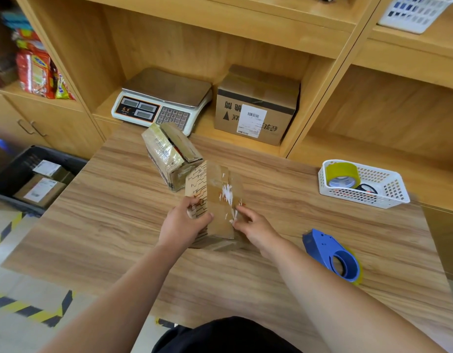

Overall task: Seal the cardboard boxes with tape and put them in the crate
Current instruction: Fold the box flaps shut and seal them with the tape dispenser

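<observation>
A small cardboard box (215, 200) with a glossy tape strip across its face stands on the wooden table (105, 225). My left hand (184, 220) grips its left side, thumb curled over the front. My right hand (256, 225) touches the right edge of the box with its fingertips, near the tape. A second cardboard box (169, 156), wrapped in shiny tape, leans just behind it. The blue tape dispenser (335, 256) lies on the table to the right of my right hand. A dark crate (19, 161) on the floor at the left holds labelled boxes.
A white basket (363, 184) with a roll of tape stands at the table's right back. On the shelf behind sit a weighing scale (161, 100) and a larger labelled carton (256, 105). Snack packets (36, 70) fill the left shelf. Hazard-striped tape marks the floor.
</observation>
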